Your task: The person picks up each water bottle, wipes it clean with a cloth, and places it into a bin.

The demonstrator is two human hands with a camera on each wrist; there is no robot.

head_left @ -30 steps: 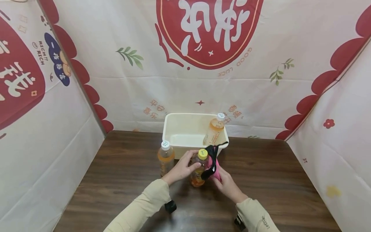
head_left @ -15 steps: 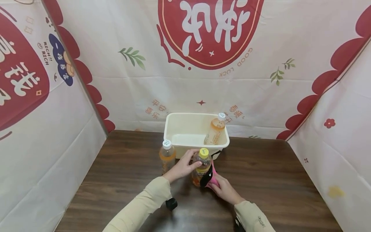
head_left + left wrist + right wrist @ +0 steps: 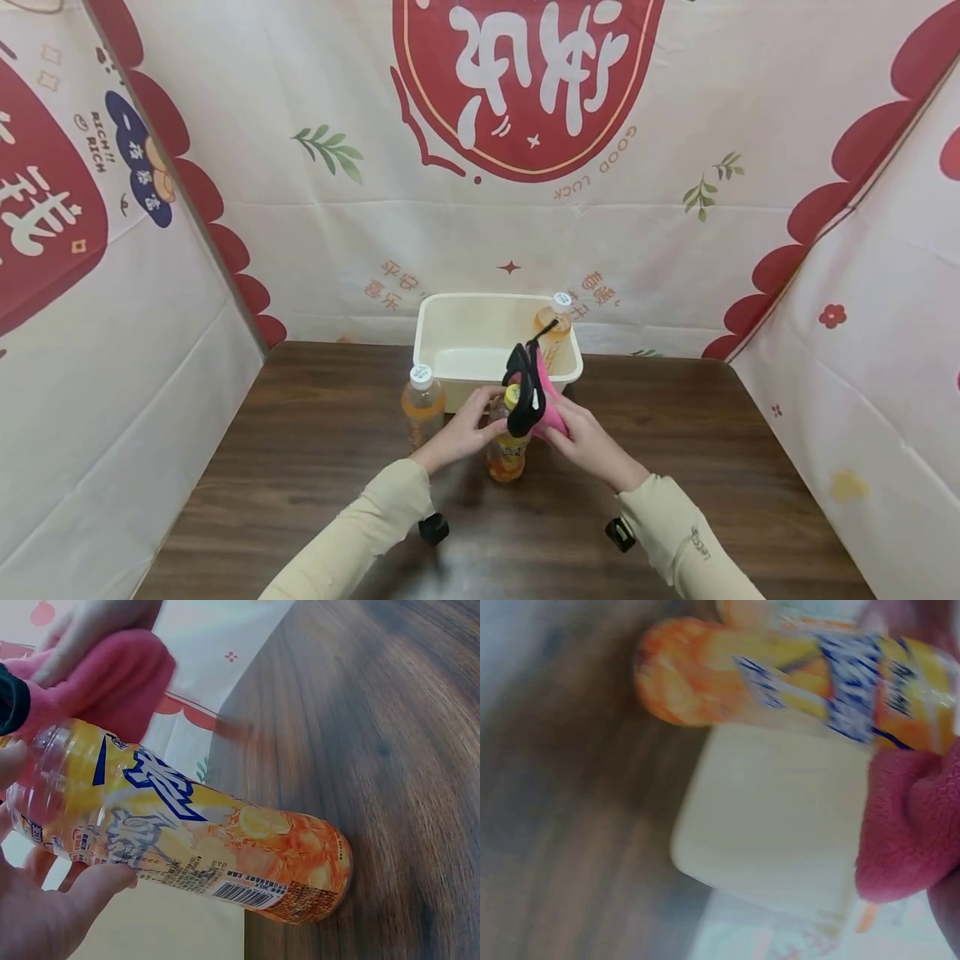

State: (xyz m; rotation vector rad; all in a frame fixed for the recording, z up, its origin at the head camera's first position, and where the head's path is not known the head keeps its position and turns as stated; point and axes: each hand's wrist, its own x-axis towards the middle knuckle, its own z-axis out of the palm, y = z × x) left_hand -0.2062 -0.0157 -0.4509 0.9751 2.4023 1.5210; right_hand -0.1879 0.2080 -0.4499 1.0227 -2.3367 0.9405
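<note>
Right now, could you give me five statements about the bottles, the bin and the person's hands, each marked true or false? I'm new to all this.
1. The right hand holds a pink cloth. True.
2. The left hand grips a bottle with a blue cap. False: it grips the yellow-capped bottle.
3. A white-capped bottle stands on the table outside the bin. True; it is the standing bottle.
4. Three bottles are inside the bin. False: only one, the bottle in the bin.
5. The bin is black. False: it is cream-coloured.
</note>
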